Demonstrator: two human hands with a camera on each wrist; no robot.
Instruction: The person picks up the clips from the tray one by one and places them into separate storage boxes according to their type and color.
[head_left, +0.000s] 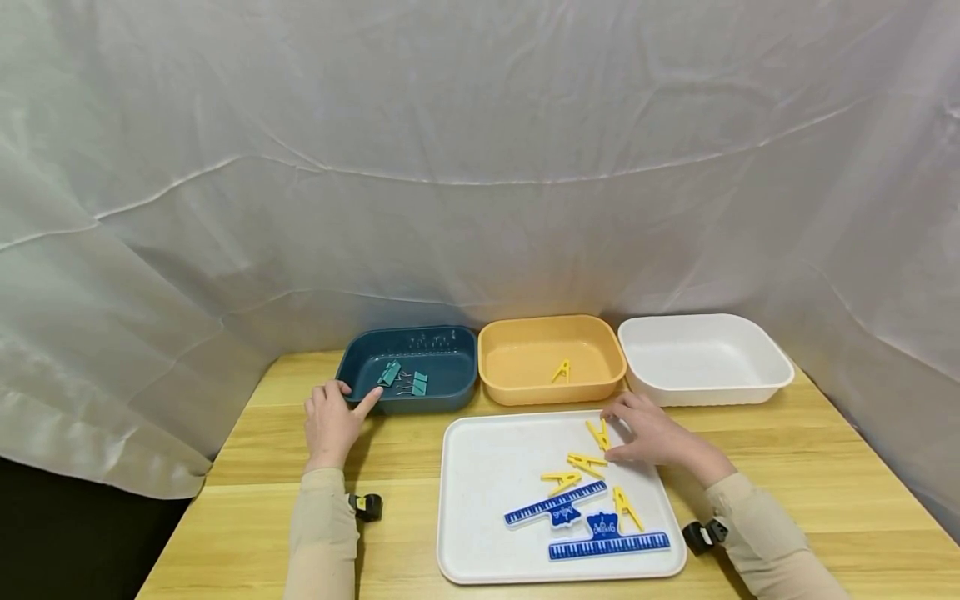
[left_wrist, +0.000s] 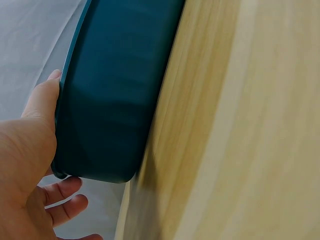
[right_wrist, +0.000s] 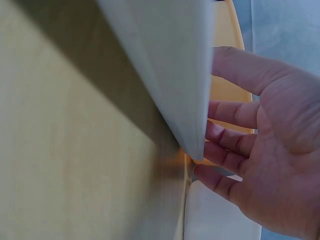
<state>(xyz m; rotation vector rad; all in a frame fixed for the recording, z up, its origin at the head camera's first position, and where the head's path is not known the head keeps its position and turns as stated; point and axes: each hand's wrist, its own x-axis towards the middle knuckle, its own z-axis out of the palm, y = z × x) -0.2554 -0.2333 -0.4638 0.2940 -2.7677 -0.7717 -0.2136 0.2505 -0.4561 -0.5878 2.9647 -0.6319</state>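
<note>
My left hand (head_left: 333, 423) rests at the near left corner of a dark teal bin (head_left: 423, 404), its thumb along the rim and other fingers loosely bent past the corner in the left wrist view. Inside the bin lie teal binder clips (head_left: 420, 383). Over the upper right of a white tray (head_left: 480, 500), my right hand (head_left: 651, 432) has thumb and fingers spread around a yellow clothespin (head_left: 602, 440). Several other yellow clothespins (head_left: 561, 481) and two blue-and-white piano-pattern music clips (head_left: 609, 547) lie on the tray. The right wrist view hides the clothespin behind the tray's side.
A yellow-orange bin (head_left: 517, 392) with one yellow clothespin (head_left: 562, 372) stands beside the teal bin. To its right is a white bin (head_left: 705, 392). A pale curtain (head_left: 480, 233) hangs behind the wooden table (head_left: 240, 517).
</note>
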